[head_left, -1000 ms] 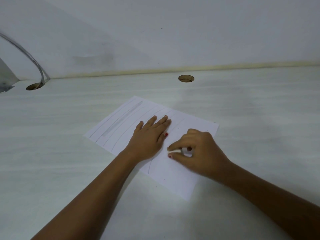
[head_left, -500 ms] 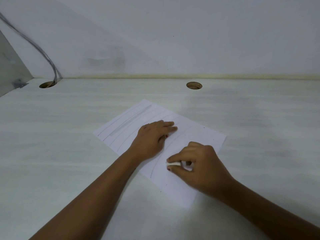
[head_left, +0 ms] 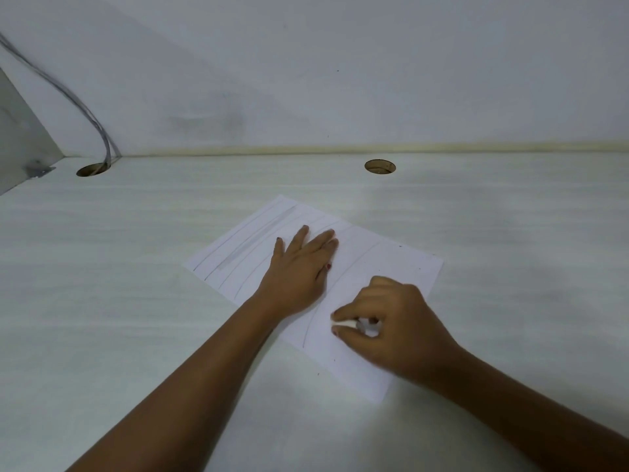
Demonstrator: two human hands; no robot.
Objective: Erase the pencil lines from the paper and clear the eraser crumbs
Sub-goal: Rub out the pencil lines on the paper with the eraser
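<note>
White paper (head_left: 391, 264) lies on the bench (head_left: 136, 267). The left hand (head_left: 299, 267) presses it flat with straight fingers. The right hand (head_left: 391, 321), pinching a white eraser (head_left: 343, 322), has slid nearer, just right of a pencil line (head_left: 305, 330). Many lines remain, so the erasing seems to be at an early stage.

**Camera inventory: one view, head-worn**

Item 1, head camera. My only feed: wide-angle, worn on the person's head, facing forward and down across the desk (head_left: 102, 301). Range: near. The left hand (head_left: 299, 270) and right hand (head_left: 391, 321) reach in from the bottom edge, and the paper (head_left: 391, 267) sits mid-frame. Far limit: the wall (head_left: 340, 80) behind the desk.
</note>
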